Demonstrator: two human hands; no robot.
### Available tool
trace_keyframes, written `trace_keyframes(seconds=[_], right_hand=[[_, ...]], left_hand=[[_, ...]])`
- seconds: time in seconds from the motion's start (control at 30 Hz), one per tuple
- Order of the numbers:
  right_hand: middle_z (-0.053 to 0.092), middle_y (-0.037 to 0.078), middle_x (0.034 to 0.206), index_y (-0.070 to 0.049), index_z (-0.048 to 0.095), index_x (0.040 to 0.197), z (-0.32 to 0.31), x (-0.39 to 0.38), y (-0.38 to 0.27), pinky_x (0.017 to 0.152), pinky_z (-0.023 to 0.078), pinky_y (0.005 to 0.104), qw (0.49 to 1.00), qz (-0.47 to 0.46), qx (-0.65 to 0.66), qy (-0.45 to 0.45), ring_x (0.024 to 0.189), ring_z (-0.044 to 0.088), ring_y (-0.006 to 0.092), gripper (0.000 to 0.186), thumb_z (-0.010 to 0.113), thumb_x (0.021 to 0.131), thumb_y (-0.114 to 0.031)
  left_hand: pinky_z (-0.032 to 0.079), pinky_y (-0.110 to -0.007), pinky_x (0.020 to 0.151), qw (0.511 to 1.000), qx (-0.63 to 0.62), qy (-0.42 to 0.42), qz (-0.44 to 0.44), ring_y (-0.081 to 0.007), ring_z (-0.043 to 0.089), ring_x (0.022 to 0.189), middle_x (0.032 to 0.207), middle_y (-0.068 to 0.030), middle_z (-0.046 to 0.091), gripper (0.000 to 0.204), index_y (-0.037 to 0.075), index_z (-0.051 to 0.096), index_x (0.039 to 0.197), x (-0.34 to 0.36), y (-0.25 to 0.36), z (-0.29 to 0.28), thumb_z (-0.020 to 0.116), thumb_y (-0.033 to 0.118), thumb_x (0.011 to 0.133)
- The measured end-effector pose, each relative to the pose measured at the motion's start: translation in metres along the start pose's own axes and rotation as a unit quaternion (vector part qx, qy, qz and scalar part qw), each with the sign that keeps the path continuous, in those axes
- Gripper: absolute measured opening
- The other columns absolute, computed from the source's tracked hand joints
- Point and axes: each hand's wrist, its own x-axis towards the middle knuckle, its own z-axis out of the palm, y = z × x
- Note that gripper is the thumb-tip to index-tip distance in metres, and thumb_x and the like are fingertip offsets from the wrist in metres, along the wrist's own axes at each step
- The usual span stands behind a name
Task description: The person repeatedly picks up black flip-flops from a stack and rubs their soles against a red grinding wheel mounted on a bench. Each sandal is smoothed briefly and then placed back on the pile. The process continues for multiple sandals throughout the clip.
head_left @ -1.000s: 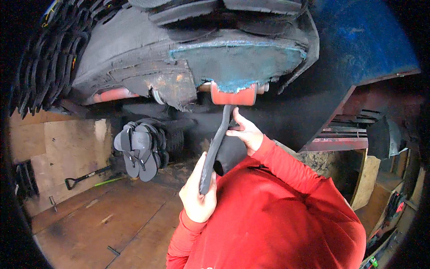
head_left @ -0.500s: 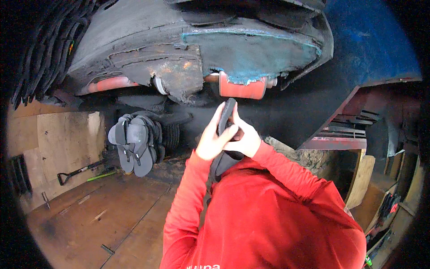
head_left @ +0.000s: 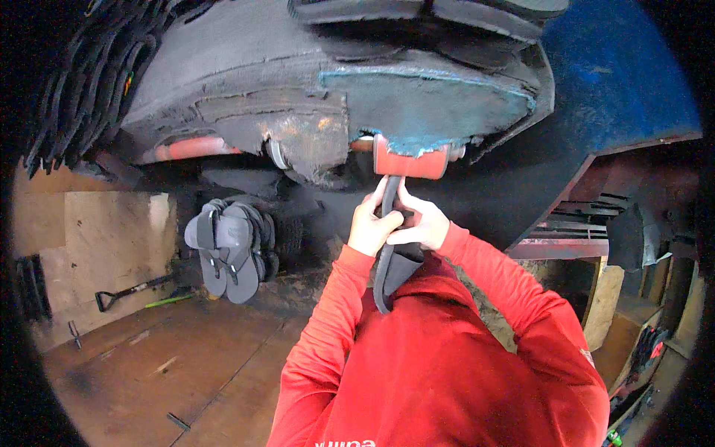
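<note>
A dark grey sandal (head_left: 384,279) stands edge-on between my two hands, its strap bulging out on the right side. My left hand (head_left: 369,227) grips it from the left, fingers up along the sole and thumb pressed across. From the right, my right hand (head_left: 426,225) closes on the same sandal, thumb and fingertips against it. The sandal's upper end meets the lower edge of a red sanding belt or roller (head_left: 411,161) under the machine's dusty hood; whether they touch I cannot tell.
Several grey flip-flops (head_left: 234,246) hang in a bunch at the left. Dark sandals are stacked on the machine top (head_left: 424,26) and at the upper left (head_left: 97,97). A blue panel (head_left: 611,67) bounds the right. A black-handled tool (head_left: 112,298) lies by the wooden wall.
Both hands have moved slightly right with the sandal, bringing its upper end up to the red belt. The sandal now stands more upright, with its lower end and strap in sight.
</note>
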Motion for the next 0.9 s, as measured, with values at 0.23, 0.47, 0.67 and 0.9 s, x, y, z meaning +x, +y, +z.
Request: trace_keyframes(seconds=[0.23, 0.47, 0.67, 0.9], right_hand=[[0.033, 0.026, 0.155, -0.013, 0.039, 0.152, 0.017, -0.007, 0.033, 0.104, 0.049, 0.0431, 0.763, -0.253, -0.564, 0.187, 0.137, 0.046, 0.0410, 0.089, 0.083, 0.075, -0.015], [0.062, 0.028, 0.126, -0.007, 0.043, 0.148, 0.023, -0.014, 0.039, 0.096, 0.051, 0.0463, 0.909, -0.077, -0.378, 0.158, 0.114, 0.063, 0.0419, 0.085, 0.081, 0.079, -0.040], [0.065, 0.017, 0.124, -0.009, 0.043, 0.148, -0.005, 0.004, 0.022, 0.091, 0.053, 0.0368, 0.986, 0.024, -0.153, 0.057, 0.111, 0.066, 0.0239, 0.084, 0.083, 0.080, -0.037], [0.056, 0.024, 0.130, -0.020, 0.058, 0.133, 0.006, -0.022, 0.018, 0.088, 0.053, 0.0495, 0.812, -0.046, -0.557, 0.170, 0.109, 0.061, 0.0439, 0.060, 0.080, 0.079, -0.036]], left_hand=[[0.052, -0.032, 0.092, 0.989, 0.085, 0.103, 0.069, -0.0172, 0.065, 0.112, 0.124, -0.0187, 0.068, 0.058, 0.000, 0.052, 0.142, -0.025, 0.019, 0.016, 0.073, 0.022, 0.092], [0.055, -0.045, 0.063, 0.889, 0.427, 0.121, 0.111, -0.0407, 0.070, 0.072, 0.074, -0.0246, 0.068, 0.043, -0.001, 0.070, 0.086, -0.014, 0.058, 0.016, 0.069, 0.042, 0.090], [0.055, -0.049, 0.064, 0.841, 0.537, 0.069, 0.015, -0.0437, 0.069, 0.070, 0.072, -0.0279, 0.066, 0.051, -0.002, 0.071, 0.076, 0.012, 0.065, 0.021, 0.064, 0.046, 0.091], [0.056, -0.033, 0.077, 0.955, 0.230, 0.128, 0.135, -0.0237, 0.074, 0.085, 0.090, -0.0169, 0.074, 0.034, -0.002, 0.068, 0.114, -0.024, 0.042, 0.027, 0.070, 0.025, 0.093]])
